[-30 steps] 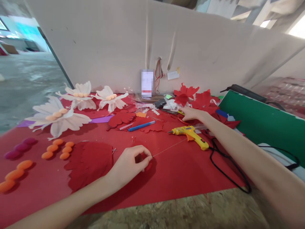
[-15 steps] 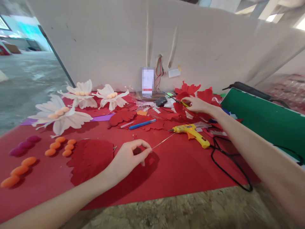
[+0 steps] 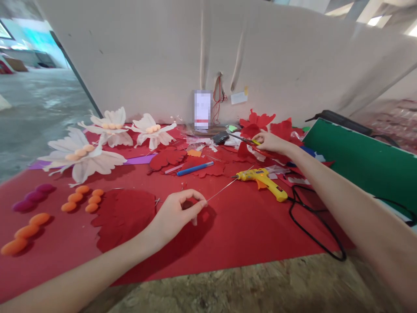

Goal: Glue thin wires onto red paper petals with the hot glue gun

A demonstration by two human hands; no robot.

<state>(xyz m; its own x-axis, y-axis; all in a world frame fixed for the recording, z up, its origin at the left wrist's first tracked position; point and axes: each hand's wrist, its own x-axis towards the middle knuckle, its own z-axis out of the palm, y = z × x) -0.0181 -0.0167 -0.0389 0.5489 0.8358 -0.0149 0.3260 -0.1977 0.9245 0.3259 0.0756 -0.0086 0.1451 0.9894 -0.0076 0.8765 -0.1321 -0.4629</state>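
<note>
My left hand is closed in a pinch on one end of a thin pale wire above the red tabletop. This wire slants up to the right and passes by the nozzle of a yellow glue gun, which lies on its side with an orange light showing. Farther back, my right hand grips scissors with yellow and red handles; their dark blades point left, over scraps. Just left of my left hand lies a stack of dark red cut petals.
White flowers stand at the back left. Orange bead clusters lie at the left. A blue pen rests on red cutouts. A phone leans against the wall. Black cord loops near a green board.
My right hand has shifted slightly right and drawn the scissors with it, their blades now at a flatter angle. The left hand and the wire are almost unmoved.
</note>
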